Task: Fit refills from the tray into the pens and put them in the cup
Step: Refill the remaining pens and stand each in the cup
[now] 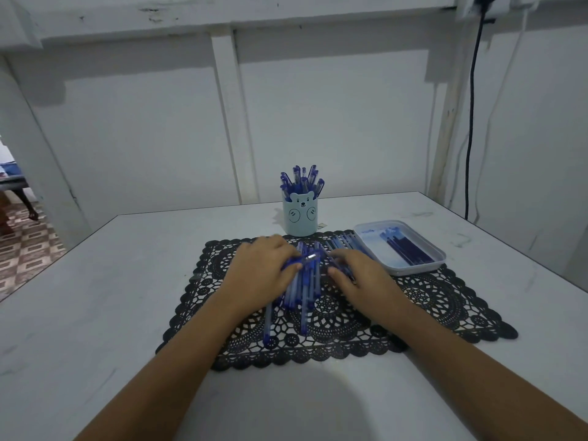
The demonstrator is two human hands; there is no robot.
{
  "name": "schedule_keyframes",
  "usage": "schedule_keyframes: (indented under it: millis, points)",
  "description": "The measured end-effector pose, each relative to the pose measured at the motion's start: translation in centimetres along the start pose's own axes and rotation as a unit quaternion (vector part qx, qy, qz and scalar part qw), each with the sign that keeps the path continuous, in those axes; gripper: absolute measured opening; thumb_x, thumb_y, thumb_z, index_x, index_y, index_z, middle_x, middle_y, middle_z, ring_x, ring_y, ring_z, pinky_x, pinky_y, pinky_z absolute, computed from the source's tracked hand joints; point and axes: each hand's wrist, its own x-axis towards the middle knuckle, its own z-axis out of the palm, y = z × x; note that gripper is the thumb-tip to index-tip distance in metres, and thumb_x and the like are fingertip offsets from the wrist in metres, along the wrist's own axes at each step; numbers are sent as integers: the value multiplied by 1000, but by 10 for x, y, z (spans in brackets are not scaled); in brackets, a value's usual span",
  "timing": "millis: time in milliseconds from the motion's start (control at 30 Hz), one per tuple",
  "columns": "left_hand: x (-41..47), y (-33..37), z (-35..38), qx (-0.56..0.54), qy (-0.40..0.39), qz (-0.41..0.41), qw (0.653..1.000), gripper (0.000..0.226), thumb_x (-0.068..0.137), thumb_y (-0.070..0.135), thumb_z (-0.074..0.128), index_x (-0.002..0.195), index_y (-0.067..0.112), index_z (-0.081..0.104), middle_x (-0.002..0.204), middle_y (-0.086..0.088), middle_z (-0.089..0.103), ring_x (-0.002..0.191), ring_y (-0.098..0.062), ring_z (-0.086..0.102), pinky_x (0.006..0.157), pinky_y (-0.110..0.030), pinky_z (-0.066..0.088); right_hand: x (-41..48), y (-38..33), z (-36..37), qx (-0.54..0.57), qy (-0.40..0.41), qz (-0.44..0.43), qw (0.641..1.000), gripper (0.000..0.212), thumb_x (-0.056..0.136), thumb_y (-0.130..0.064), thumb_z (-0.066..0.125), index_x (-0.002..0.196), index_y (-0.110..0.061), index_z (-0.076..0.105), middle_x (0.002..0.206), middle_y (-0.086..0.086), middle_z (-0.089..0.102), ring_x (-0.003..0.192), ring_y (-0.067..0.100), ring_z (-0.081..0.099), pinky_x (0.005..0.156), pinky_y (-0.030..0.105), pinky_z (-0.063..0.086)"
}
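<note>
On the mat (445, 307) mid-desk (95, 313), the left hand (261, 270) grips piled pens (302, 291), the right hand (361, 276) touching them, cup (300, 219) behind, tray (416, 271) rightward.

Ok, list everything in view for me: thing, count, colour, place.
Table: one, white, under everything.
Lace mat: one, black, table's middle.
Bear cup: one, pale blue, behind the mat.
Pens in cup: several, blue, standing upright.
Loose pens: a pile, blue, on the mat under the hands.
Tray: one, white, mat's right far corner.
Refills: several, dark blue, inside the tray.
Cable: one, black, hanging down the right wall.
Left hand: on the pile's left side.
Right hand: on the pile's right side.
</note>
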Motion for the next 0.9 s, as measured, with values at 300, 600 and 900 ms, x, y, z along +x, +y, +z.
schedule_keyframes:
  millis: [300, 600, 900]
  points:
    - [95, -27, -52, -260, 191, -201, 925, 13, 88, 23, 57, 99, 16, 59, 91, 1, 62, 83, -13, 58, 77, -26, 46, 2, 14, 11, -187, -129, 31, 973, 47, 99, -37, 29, 140, -16, 35, 150, 0, 27, 139, 14, 20, 115, 37, 17]
    - [192, -50, -44, -331, 244, -240, 879, 7, 89, 16, 54, 92, 11, 50, 92, -7, 61, 84, -23, 61, 77, -39, 52, 2, 18, 12, -174, -138, 30, 975, 47, 99, -38, 26, 142, -20, 31, 153, -6, 20, 141, 10, 13, 114, 32, 10]
    - [202, -61, 9, -155, 111, -192, 963, 32, 88, 6, 42, 119, 12, 37, 81, -14, 58, 69, -32, 56, 61, -39, 47, 3, 19, 12, -177, -149, 33, 972, 48, 99, -39, 23, 144, -21, 27, 154, -8, 17, 141, 9, 9, 115, 31, 6]
